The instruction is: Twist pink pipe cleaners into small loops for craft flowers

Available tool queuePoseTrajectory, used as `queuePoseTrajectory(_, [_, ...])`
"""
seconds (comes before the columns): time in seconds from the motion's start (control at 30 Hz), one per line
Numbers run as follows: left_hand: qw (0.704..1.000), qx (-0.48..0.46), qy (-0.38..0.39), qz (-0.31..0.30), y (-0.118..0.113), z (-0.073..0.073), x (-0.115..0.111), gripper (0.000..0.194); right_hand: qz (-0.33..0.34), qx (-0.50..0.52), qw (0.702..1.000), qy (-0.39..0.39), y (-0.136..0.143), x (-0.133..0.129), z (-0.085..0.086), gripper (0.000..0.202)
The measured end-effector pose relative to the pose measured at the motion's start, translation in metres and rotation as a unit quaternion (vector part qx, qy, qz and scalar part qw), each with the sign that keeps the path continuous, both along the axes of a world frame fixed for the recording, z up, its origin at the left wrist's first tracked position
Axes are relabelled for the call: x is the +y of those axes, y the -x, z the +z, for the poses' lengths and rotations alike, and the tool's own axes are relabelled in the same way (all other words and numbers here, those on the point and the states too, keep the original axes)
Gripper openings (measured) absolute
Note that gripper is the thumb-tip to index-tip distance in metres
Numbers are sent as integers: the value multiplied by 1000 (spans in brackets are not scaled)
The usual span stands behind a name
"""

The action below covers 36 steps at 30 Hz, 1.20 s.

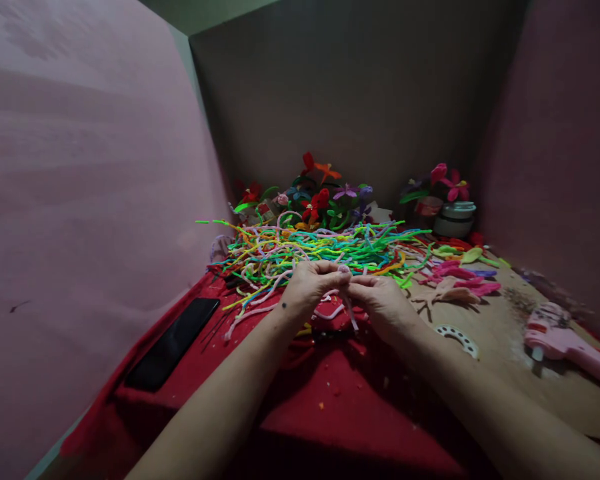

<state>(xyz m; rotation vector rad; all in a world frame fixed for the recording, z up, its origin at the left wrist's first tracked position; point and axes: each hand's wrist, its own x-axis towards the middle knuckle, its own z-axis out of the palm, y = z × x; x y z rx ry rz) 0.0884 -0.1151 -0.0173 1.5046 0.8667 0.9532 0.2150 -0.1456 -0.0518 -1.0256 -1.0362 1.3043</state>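
Cloth of deep red (325,407), soft and flecked with scraps, stretches between the forearms. Over it the left hand (310,287) and right hand (377,303) meet, thumbs and fingertips pinching a pale pink fuzzy pipe cleaner (351,315) — its tail dangles beneath them. A flat black rectangular smartphone (173,343) lies along the cloth's left edge, giving the left arm room; rightward, a pink plastic glue gun (563,340) rests on a tan board (510,387). Just beyond the hands sprawls a tangled heap of multicoloured fuzzy stems (325,243), with bright fuzzy flowers (320,200) behind. Far right stands a round pale grey-green lidded jar (455,220) — contents hidden.
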Motion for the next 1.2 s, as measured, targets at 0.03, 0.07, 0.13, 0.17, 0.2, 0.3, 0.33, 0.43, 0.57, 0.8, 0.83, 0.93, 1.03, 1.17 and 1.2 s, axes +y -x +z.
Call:
queuePoseTrajectory(0.03, [1000,5,-7,10,-1,-1,-1,23,4,-4,1000,-3,0,-1,0,27])
queuePoseTrajectory(0.07, [999,15,-22,28,-2,-2,-2,23,7,-10,1000,-8,0,-1,0,27])
queuePoseTrajectory(0.13, [992,43,-89,75,-6,-5,-5,21,4,-21,1000,-18,0,-2,0,24])
queuePoseTrajectory(0.17, [984,62,-136,99,-8,-5,-7,20,1,-25,999,-21,0,-3,0,23])
queuePoseTrajectory(0.2, [972,81,-187,118,-9,-6,-8,18,0,-28,999,-23,-1,-3,0,23])
queuePoseTrajectory(0.3, [942,124,-284,129,-11,-8,-9,13,0,-50,998,-37,-1,-3,-1,19])
queuePoseTrajectory(0.33, [938,134,-295,124,-10,-8,-9,12,-2,-63,997,-42,-1,-3,-1,18])
queuePoseTrajectory(0.43, [901,190,-370,128,-7,-9,-8,12,-7,-102,993,-53,-1,-4,-1,15])
queuePoseTrajectory(0.57, [822,256,-491,130,-4,-11,-8,18,-4,-126,991,-46,1,-6,3,13])
queuePoseTrajectory(0.8, [966,45,-207,147,0,6,1,20,-15,-62,998,-20,2,-5,2,19])
queuePoseTrajectory(0.83, [972,44,-184,136,1,8,2,23,-21,-42,999,-15,1,-3,1,20])
queuePoseTrajectory(0.93, [986,82,-136,59,4,11,4,25,-35,9,999,-9,-2,1,-2,18])
queuePoseTrajectory(1.03, [980,140,-138,37,4,9,2,22,-49,46,998,-9,-3,6,-5,19])
queuePoseTrajectory(1.17, [981,148,-119,43,1,5,1,18,-52,120,991,25,-3,10,-5,23])
queuePoseTrajectory(1.2, [987,124,-92,37,0,4,2,19,-55,126,990,28,-3,11,-5,24])
